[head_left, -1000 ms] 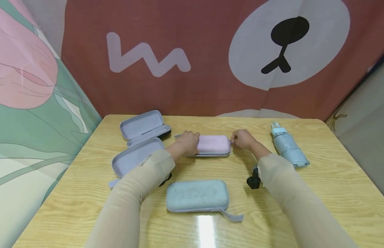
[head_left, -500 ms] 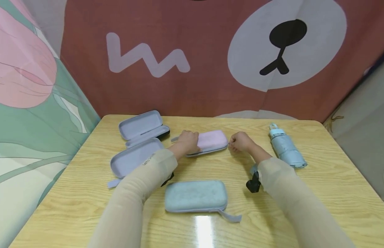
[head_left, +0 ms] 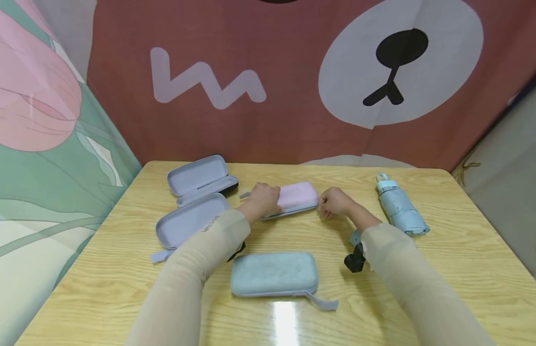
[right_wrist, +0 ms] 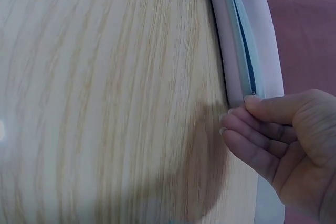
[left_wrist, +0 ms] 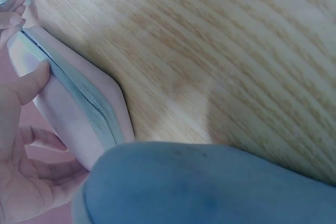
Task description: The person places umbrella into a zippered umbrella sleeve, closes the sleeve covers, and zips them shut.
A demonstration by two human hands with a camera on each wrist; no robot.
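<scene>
A pink zippered case (head_left: 299, 194) lies tilted slightly on the table, its right end farther back. My left hand (head_left: 264, 198) grips its left part; in the left wrist view the thumb presses near the zipper and the fingers lie along the far side of the case (left_wrist: 68, 111). At the right end my right hand (head_left: 334, 203) pinches at the zipper end, its thumb and forefinger together in the right wrist view. The zipper pull itself is hidden by the fingers. A dark gap runs along the pale blue zipper band (right_wrist: 244, 45) up to the fingertips.
A light blue zippered case (head_left: 274, 274) with a grey strap lies in front of the hands. Left stand two open lavender cases, a rear one (head_left: 198, 175) and a front one (head_left: 187, 221). A folded blue umbrella (head_left: 404, 206) lies right. A printed curtain (head_left: 289, 129) hangs behind.
The pink case has turned, its right end going back and its left end forward. My right hand has shifted slightly forward toward the body while staying at the case's end. The left hand keeps its grip.
</scene>
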